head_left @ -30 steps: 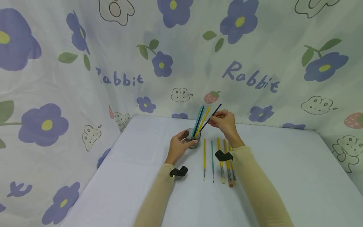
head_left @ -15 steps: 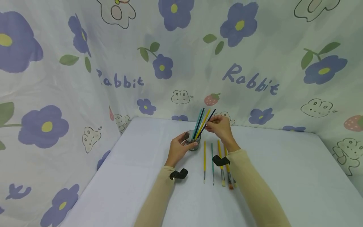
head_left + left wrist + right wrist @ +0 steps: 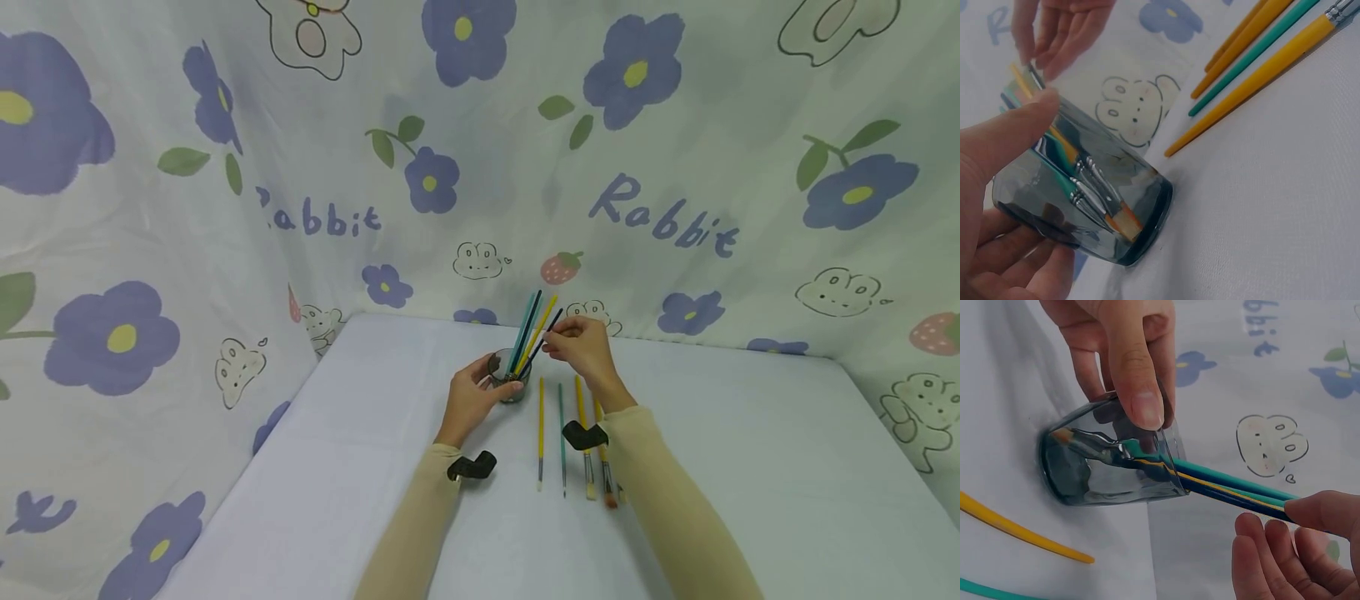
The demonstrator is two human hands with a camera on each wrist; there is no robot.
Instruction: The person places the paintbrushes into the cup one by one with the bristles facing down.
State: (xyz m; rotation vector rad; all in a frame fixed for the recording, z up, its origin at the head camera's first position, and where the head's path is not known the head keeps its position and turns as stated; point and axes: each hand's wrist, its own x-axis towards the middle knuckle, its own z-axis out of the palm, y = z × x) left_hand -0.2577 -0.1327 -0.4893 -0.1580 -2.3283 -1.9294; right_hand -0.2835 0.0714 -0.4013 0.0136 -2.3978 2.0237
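Observation:
My left hand (image 3: 471,404) holds a smoky clear glass (image 3: 1094,206) round its side, thumb near the rim. In the glass lean several paintbrushes, bristles down: a teal paintbrush (image 3: 521,333), a yellow paintbrush (image 3: 545,313) and dark ones. My right hand (image 3: 583,348) pinches a dark blue paintbrush (image 3: 556,318) by its handle, at the right of the bunch. Its lower end is inside the glass, as the left wrist view shows. The right wrist view has my right thumb and fingers (image 3: 1319,515) around the upper handles, beyond the rim.
On the white table (image 3: 337,500) right of the glass lies a row of brushes, bristles toward me: a thin yellow brush (image 3: 541,425), a teal brush (image 3: 562,433) and thicker yellow brushes (image 3: 582,412), partly under my right forearm. A flower-printed curtain (image 3: 487,208) stands behind.
My right hand has moved left and down toward the glass, lowering the dark blue paintbrush deeper into it. My left hand keeps its hold on the glass.

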